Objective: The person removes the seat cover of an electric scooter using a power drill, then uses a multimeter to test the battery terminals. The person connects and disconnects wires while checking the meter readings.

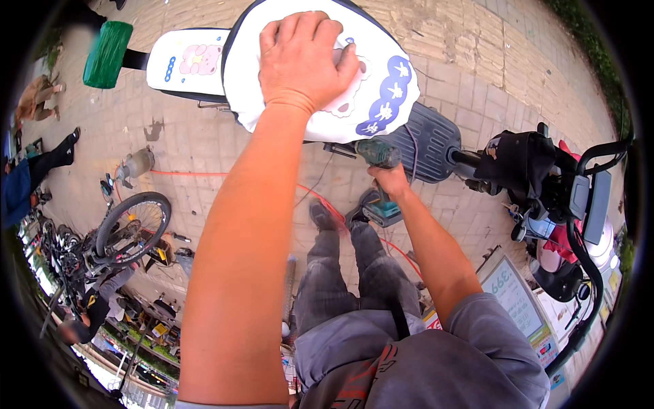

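Observation:
An electric scooter stands across the upper part of the view, its white cushioned seat [378, 65] printed with a cartoon bear and blue shapes. My left hand [303, 61] lies palm down on this seat, thumb apart from the fingers and nothing gripped. Below the seat's front edge, my right hand [392, 180] is closed round the grip of a green cordless drill [379, 153]. The drill's front end points up and left under the seat; what its tip meets is hidden. Behind the main seat sits a smaller white rear seat [187, 60], then a green-wrapped backrest [107, 54].
To the right are the scooter's dark footboard [430, 143] and handlebar [603, 153]. A red hose [197, 173] crosses the paving by my feet. An overturned bicycle's wheel [103, 235] stands at left, near a crouching person [99, 303]. A sign board [514, 293] stands at lower right.

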`<state>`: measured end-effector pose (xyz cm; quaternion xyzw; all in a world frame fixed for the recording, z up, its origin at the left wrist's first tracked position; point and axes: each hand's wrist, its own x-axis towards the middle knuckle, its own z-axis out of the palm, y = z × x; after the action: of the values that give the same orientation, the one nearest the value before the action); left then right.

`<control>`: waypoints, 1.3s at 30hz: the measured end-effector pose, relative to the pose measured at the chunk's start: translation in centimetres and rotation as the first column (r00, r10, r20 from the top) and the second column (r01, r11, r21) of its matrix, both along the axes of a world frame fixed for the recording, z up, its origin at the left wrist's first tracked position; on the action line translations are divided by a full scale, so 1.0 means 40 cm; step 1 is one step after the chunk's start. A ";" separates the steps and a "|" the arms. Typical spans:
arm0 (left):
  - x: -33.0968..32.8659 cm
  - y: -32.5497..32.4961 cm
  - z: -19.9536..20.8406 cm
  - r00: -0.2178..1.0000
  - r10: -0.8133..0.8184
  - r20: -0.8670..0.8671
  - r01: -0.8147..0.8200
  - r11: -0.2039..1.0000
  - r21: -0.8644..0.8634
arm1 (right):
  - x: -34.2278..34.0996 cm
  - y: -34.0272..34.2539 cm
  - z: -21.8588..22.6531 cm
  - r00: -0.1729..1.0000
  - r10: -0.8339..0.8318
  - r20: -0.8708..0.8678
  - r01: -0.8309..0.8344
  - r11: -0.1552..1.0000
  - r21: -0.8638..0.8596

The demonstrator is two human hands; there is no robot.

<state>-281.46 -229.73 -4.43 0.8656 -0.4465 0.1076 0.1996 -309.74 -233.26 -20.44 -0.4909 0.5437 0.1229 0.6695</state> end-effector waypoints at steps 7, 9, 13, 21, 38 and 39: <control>0.004 -0.006 -0.005 0.998 0.005 0.068 -0.011 0.996 0.084 | -0.083 0.011 0.028 0.960 -0.277 -0.048 0.281 0.942 0.185; 0.008 -0.006 0.000 0.997 0.006 0.075 -0.014 0.994 0.112 | -0.115 0.012 0.049 0.933 -0.353 -0.061 0.358 0.911 0.205; 0.011 0.001 0.003 0.998 -0.015 0.058 0.008 0.993 0.117 | -0.214 -0.015 0.089 0.857 -0.513 -0.050 0.512 0.858 -0.024; 0.006 -0.006 0.009 0.995 -0.019 0.095 0.000 0.981 0.196 | -0.512 -0.188 0.005 0.740 -0.671 -0.039 0.630 0.713 -0.309; -0.003 -0.014 0.022 0.982 -0.067 0.174 0.030 0.977 0.211 | -0.563 -0.285 -0.020 0.744 -0.648 -0.163 0.582 0.748 -0.321; -0.001 -0.010 0.020 0.984 -0.062 0.170 0.024 0.976 0.215 | -0.565 -0.284 -0.020 0.746 -0.646 -0.161 0.581 0.749 -0.318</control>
<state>-281.50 -230.13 -3.65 0.8592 -0.4899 0.1308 0.0683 -332.32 -244.64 -21.23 -0.3417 0.7695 -0.1113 0.5279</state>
